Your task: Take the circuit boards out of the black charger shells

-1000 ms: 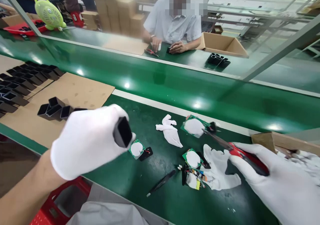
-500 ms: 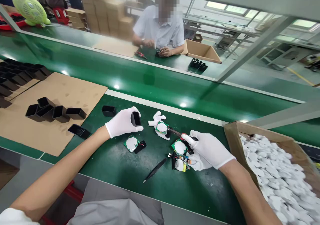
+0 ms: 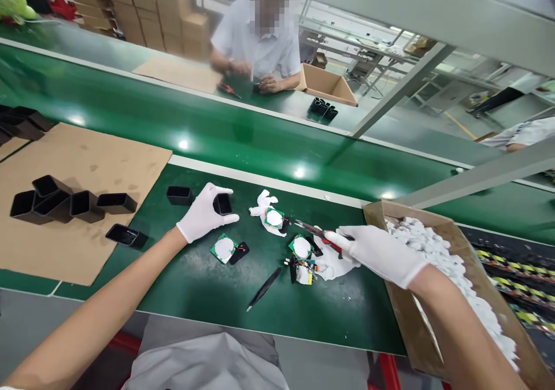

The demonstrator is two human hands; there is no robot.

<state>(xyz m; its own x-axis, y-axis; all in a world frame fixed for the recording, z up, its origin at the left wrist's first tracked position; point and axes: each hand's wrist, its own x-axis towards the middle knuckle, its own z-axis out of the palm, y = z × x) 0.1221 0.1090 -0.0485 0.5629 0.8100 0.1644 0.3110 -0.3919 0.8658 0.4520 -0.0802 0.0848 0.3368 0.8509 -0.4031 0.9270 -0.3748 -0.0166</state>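
Note:
My left hand (image 3: 200, 215), in a white glove, grips a black rectangular case (image 3: 224, 204) between thumb and fingers, its open end facing up. A pair of red-handled pliers (image 3: 315, 229) is in my gloved right hand (image 3: 381, 254), the jaws pointing left. Near the jaws, a green circuit board with a white round pad (image 3: 274, 218) lies on a crumpled white glove (image 3: 260, 204). Another padded board (image 3: 302, 247) is beneath the pliers, beside a cluster of small wired parts (image 3: 304, 273). Below my left hand rests a third board (image 3: 224, 249) joined to a black piece (image 3: 239, 253).
Black tweezers (image 3: 263, 289) lie near the front edge. More black cases (image 3: 84, 206) stand at left on a cardboard sheet (image 3: 87, 153). At right is a carton (image 3: 377, 216) of white pads. A co-worker (image 3: 260, 49) sits across the green divider (image 3: 234, 130).
The view has swung right, bringing rows of yellow-marked parts into sight beyond the carton. My right hand has drawn slightly right with the pliers. My left hand keeps the black case, now more upright.

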